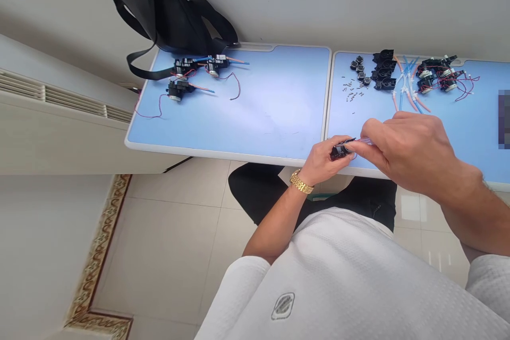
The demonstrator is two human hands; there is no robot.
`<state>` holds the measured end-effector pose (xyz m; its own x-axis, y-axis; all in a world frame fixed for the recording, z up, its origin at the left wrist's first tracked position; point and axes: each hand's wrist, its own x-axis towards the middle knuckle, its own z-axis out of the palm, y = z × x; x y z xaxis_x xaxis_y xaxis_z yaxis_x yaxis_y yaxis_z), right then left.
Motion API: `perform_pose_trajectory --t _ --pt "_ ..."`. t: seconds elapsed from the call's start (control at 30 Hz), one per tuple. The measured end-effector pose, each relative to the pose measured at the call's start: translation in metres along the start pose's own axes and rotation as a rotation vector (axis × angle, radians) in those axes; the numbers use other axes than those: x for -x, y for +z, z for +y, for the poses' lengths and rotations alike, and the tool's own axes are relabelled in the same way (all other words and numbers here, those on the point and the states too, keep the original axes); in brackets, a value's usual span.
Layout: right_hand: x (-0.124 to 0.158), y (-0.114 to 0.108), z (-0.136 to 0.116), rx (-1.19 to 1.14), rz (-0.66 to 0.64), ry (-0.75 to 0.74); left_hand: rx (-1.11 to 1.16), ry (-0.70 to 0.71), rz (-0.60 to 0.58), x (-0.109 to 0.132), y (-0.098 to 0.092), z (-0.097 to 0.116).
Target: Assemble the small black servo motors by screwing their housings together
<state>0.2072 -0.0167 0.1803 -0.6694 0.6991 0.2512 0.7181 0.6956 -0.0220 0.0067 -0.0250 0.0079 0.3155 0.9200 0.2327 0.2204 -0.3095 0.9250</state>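
My left hand (324, 160) grips a small black plastic housing (338, 152) at the front edge of the right blue table top (458, 138). My right hand (402, 154) pinches a thin, clear pinkish tube (364, 141), its end at the housing. Farther back lie several black housings (384, 70), several small black round parts (359, 68), scattered tiny metal pins (353, 93), pale tubes (406, 90) and several wired black units (436, 77). Several more wired black units (191, 71) stand on the left blue table top (271, 117), out of reach of both hands.
A black backpack (171, 5) hangs against the wall behind the left table top. A white wall radiator (59, 95) sits to the left. Below the table edge are my dark-trousered legs (255, 188) and a tiled floor (167, 255). A pixelated patch (503, 119) covers the right edge.
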Motion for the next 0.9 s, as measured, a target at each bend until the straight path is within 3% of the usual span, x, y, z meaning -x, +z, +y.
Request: perform_pose_trajectory --t 0.13,0.3,0.67,0.9 --pt "0.0040 0.0028 -0.0007 -0.049 -0.026 0.032 -0.002 -0.018 -0.016 0.0002 0.0009 -0.0019" --pt "0.0027 0.0008 -0.0013 -0.183 -0.048 -0.072 0.011 0.010 -0.012 -0.0004 0.0015 -0.0027" --pt "-0.0020 -0.0039 0.0015 0.021 -0.013 -0.031 -0.038 -0.003 -0.014 0.0001 0.0010 -0.0012" --pt "-0.0016 -0.0037 0.0019 -0.073 -0.080 -0.109 0.013 0.019 -0.003 -0.0005 0.0013 -0.0009"
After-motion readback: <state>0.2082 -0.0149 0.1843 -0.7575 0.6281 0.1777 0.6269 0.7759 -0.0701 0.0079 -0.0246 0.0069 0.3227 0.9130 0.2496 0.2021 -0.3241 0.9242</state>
